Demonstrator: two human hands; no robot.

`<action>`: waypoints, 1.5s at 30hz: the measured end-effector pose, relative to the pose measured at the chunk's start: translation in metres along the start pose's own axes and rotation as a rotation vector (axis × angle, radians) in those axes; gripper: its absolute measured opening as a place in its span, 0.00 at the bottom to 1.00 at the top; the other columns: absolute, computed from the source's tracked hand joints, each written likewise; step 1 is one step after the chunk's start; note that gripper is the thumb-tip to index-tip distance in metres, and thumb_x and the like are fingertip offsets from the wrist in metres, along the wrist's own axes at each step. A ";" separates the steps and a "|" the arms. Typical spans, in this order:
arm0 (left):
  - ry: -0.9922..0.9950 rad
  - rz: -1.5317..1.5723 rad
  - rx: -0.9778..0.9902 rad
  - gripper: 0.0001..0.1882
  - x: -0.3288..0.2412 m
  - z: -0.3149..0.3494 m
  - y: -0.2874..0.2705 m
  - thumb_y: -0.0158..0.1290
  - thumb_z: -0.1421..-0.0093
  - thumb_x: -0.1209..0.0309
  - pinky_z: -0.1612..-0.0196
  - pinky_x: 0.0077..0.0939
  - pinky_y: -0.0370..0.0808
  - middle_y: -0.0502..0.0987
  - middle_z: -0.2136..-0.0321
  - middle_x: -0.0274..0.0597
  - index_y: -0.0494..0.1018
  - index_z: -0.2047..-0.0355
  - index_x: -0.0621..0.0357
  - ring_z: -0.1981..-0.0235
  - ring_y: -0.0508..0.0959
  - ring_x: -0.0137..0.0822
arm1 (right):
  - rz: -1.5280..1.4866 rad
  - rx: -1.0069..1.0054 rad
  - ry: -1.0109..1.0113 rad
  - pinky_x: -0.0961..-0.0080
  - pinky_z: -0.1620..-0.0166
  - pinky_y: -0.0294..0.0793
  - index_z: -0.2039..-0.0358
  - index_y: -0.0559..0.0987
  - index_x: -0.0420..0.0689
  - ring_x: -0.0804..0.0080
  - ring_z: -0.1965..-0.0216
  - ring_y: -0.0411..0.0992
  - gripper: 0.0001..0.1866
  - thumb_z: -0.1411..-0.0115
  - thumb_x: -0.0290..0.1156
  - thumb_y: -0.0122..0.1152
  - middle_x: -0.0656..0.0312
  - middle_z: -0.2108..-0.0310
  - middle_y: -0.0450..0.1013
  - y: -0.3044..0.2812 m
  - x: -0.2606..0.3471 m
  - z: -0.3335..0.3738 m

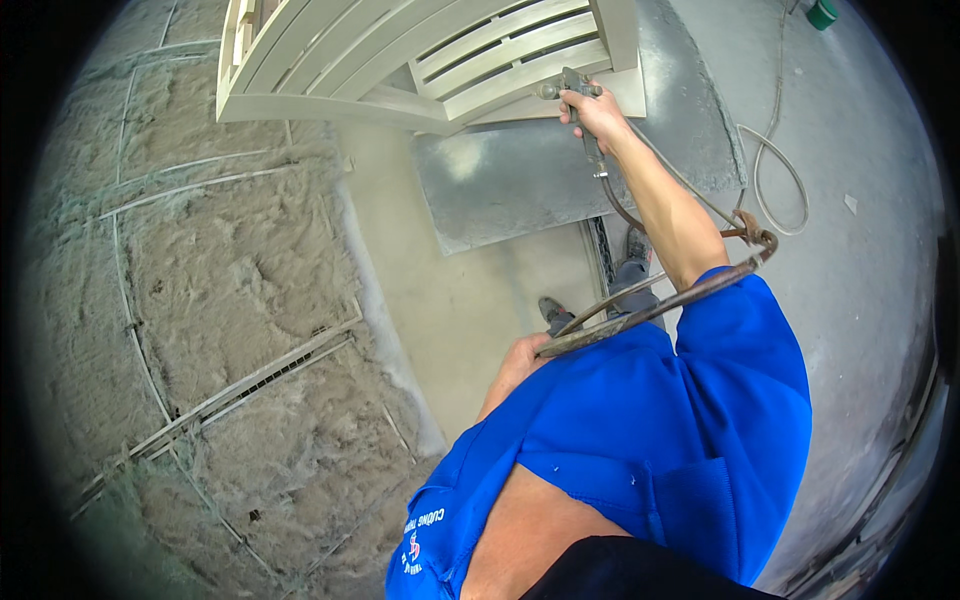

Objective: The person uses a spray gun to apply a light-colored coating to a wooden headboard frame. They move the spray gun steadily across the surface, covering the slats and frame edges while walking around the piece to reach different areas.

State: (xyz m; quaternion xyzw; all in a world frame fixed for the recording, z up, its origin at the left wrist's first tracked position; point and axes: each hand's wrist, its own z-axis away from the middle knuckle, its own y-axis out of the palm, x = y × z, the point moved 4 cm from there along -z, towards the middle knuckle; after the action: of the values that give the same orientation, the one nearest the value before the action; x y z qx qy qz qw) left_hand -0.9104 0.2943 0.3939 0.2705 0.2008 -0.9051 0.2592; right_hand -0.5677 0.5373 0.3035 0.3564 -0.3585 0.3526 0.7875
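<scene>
My right hand (pixel 599 117) is stretched forward, its fingers wrapped around the handle of a metal spray gun (pixel 577 82). A brown hose (pixel 618 205) hangs from the handle's base. Just past the gun stands a pale, cream-coloured slatted piece of furniture (pixel 520 50), with curved rails on its left part. Close to my waist, my left hand (pixel 518 358) is closed on a thicker loop of hose (pixel 680 300), which bends around beyond my right elbow; its fingers are partly hidden.
Fuzzy, dust-coated filter panels (pixel 230 255) in metal strips line the left side. Beneath the furniture lies a grey sheet (pixel 520 190). A thin hose (pixel 770 150) coils across the floor at right, and a green bucket (pixel 822 14) stands far right. My shoes (pixel 552 308) are below.
</scene>
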 end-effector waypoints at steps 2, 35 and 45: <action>0.023 -0.059 0.028 0.10 0.000 -0.010 -0.007 0.57 0.35 0.70 0.58 0.32 0.75 0.81 0.68 0.41 0.79 0.59 0.65 0.64 0.77 0.31 | -0.050 0.065 -0.019 0.78 0.77 0.69 0.50 0.74 0.40 0.76 0.70 0.76 0.18 0.36 0.35 0.65 0.62 0.69 0.78 -0.004 0.004 0.012; 0.445 0.102 0.310 0.07 0.216 -0.097 -0.232 0.64 0.38 0.69 0.60 0.31 0.78 0.85 0.69 0.42 0.81 0.69 0.61 0.66 0.82 0.33 | 0.947 -0.775 -0.509 0.62 0.45 0.78 0.37 0.78 0.59 0.50 0.47 0.80 0.27 0.38 0.43 0.65 0.45 0.50 0.81 0.148 0.005 0.093; 0.457 0.101 0.314 0.12 0.228 -0.101 -0.245 0.64 0.36 0.64 0.62 0.32 0.77 0.84 0.71 0.43 0.81 0.69 0.61 0.68 0.81 0.33 | 1.115 -0.653 -0.498 0.55 0.48 0.79 0.33 0.72 0.65 0.43 0.52 0.80 0.30 0.36 0.37 0.63 0.42 0.56 0.82 0.184 -0.011 0.076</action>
State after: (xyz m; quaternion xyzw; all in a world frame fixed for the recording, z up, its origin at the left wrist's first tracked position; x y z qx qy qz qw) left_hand -1.1766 0.4553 0.2352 0.5142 0.0975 -0.8266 0.2069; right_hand -0.7461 0.5641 0.3886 -0.0661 -0.7462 0.4863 0.4499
